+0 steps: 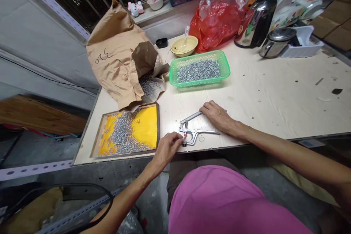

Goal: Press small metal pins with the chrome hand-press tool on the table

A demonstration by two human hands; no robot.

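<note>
A pair of metal snap-fastener pliers (193, 131) lies on the table near its front edge, handles spread and pointing right. My right hand (216, 116) is closed over the end of the upper handle. At the jaw end, my left hand (168, 146) has thumb and fingers pinched together; anything between them is too small to make out. Left of that hand is a shallow tray (158, 126) with a yellow lining, holding a heap of small silvery metal pieces (120, 131). Beyond the pliers stands a green plastic basket (200, 82) filled with similar metal pieces (199, 70).
A large brown paper bag (115, 58) leans behind the tray, more metal pieces spilling from its mouth. Toward the back are a yellow bowl (189, 45), red plastic bag (216, 22), steel kettle (256, 22) and lidded metal pot (276, 42). Small scraps dot the table's right side.
</note>
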